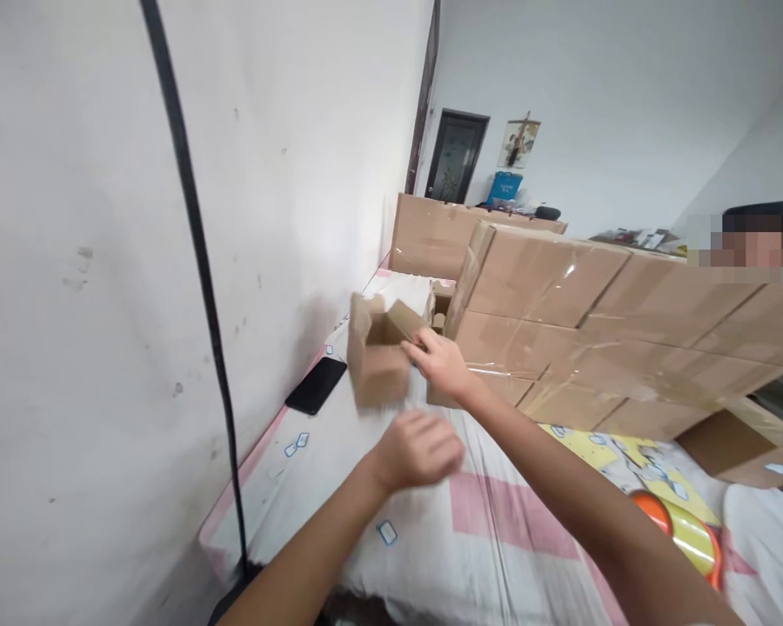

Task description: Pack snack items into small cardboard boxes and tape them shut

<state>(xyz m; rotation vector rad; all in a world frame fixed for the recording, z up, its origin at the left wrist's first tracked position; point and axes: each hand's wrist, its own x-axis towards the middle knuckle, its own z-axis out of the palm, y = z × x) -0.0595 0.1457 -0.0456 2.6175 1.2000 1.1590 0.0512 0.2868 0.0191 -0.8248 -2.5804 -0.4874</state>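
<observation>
The right hand (438, 361) pinches the raised flap of an open cardboard carton (384, 374), which sits just left of that hand and beyond the left hand (421, 448). The left hand is curled and blurred, apart from the carton; I cannot tell whether it holds anything. The carton looks unfilled as far as its mouth shows, so it is probably light, with stiff walls that hinge at the creases and dry board that should not slip. A flap alone would likely bend or twist; opposite side walls near the corners seem firmer holds. The patterned sheet (313, 513) below both hands looks soft, and taped cartons (528, 283) stand right of the right hand.
</observation>
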